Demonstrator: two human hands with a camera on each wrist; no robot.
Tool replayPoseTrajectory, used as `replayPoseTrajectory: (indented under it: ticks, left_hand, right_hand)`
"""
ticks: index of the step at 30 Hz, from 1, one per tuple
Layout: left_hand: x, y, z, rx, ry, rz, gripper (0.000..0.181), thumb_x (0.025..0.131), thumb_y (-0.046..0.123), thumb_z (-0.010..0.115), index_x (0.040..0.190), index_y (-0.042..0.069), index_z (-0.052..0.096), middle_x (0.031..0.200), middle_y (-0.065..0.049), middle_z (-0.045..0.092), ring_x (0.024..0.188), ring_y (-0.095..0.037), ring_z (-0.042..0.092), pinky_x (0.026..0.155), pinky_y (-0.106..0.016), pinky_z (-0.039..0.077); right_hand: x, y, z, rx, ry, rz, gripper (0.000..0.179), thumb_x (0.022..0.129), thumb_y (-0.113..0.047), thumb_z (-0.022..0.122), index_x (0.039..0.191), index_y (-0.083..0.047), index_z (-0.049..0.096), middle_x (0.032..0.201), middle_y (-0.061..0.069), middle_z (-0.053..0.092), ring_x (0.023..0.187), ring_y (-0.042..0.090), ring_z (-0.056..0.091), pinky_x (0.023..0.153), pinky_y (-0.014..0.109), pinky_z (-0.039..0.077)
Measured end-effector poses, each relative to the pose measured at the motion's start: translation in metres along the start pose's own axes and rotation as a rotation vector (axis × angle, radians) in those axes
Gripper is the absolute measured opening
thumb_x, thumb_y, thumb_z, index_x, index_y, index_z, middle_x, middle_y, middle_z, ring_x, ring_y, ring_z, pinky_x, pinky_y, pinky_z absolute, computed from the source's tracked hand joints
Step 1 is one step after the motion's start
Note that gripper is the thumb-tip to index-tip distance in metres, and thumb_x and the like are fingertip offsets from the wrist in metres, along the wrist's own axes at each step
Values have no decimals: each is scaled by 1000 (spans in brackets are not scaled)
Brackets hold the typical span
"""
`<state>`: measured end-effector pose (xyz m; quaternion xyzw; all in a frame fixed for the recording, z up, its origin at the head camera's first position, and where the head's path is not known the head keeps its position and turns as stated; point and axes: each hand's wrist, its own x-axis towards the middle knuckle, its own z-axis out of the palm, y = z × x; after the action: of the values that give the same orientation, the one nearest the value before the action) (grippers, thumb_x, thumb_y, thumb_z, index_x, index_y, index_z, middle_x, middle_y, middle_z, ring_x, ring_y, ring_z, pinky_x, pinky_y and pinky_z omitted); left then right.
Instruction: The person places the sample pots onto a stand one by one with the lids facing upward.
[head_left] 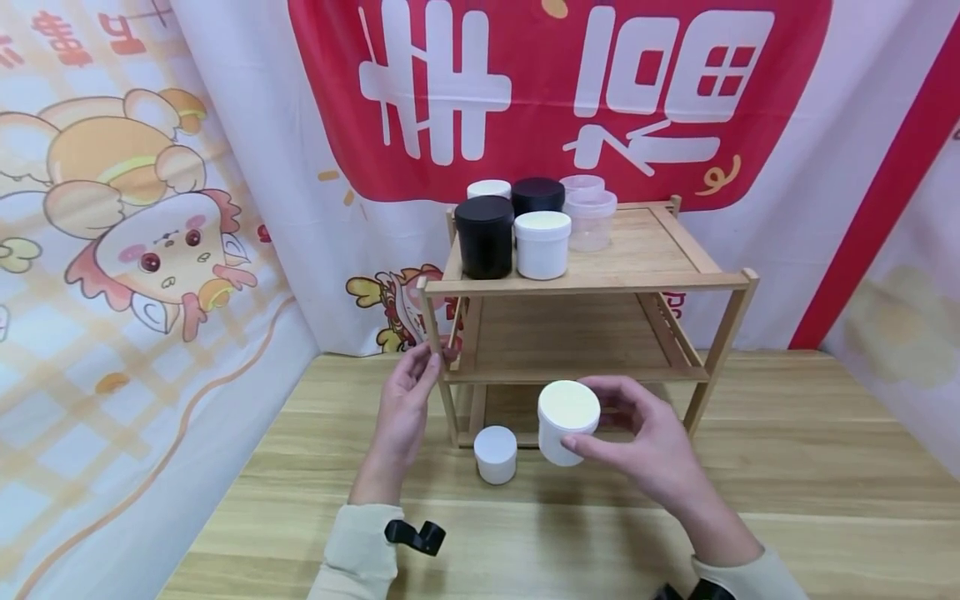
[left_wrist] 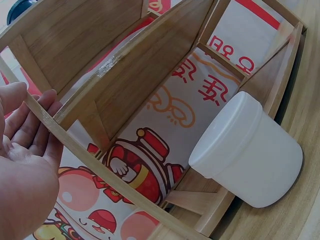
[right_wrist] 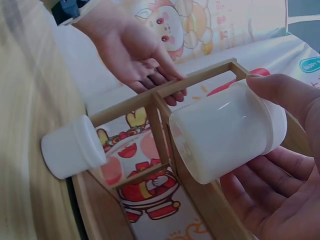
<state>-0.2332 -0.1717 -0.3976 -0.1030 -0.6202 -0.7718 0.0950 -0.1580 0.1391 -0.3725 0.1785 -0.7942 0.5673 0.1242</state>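
Observation:
My right hand [head_left: 648, 446] holds a white lidded jar [head_left: 567, 423] upright in front of the wooden shelf's lower levels, thumb on the near side. Seen from the right wrist, this jar [right_wrist: 225, 132] sits between thumb and fingers. A smaller-looking white jar [head_left: 495, 455] stands on the table to its left, its lid on. My left hand [head_left: 405, 400] is at the left front post of the wooden shelf [head_left: 585, 285]. In the left wrist view, the thumb and fingers of this hand [left_wrist: 30, 165] lie on either side of the post, gripping it.
On the shelf's top left stand black jars [head_left: 486, 242], white jars [head_left: 542, 246] and clear containers [head_left: 591, 221]. The wood-grain table [head_left: 300, 508] runs under the shelf. Printed cloth [head_left: 247, 150] hangs behind and to the sides.

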Motion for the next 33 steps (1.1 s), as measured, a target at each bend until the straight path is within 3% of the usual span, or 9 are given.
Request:
replayPoseTrajectory:
  ticks: [8, 14, 33]
  left_hand:
    - [0, 0, -1, 5, 10, 5, 41, 112, 15, 56, 152, 7, 51, 154, -20, 57, 142, -18, 55, 134, -41, 28]
    - [-2, 0, -1, -4, 7, -5, 40, 112, 15, 55, 151, 8, 52, 155, -23, 55, 143, -18, 54, 134, -38, 28]
    - [-2, -1, 1, -6, 6, 25, 39, 112, 15, 56, 150, 6, 53, 152, -23, 58, 138, -16, 58, 134, -42, 28]
  right_hand:
    - [4, -13, -14, -38, -50, 81, 62, 81, -23, 96, 135, -14, 67, 127, 8, 74, 108, 22, 73, 93, 32, 63]
    - [9, -22, -24, -31, -109, 142, 63, 81, -26, 97, 135, -11, 66, 129, 11, 73, 107, 24, 75, 87, 29, 64]
    - [16, -53, -47, 37, -247, 217, 68, 81, -20, 97, 137, -4, 61, 132, 17, 71, 112, 25, 76, 90, 32, 66]
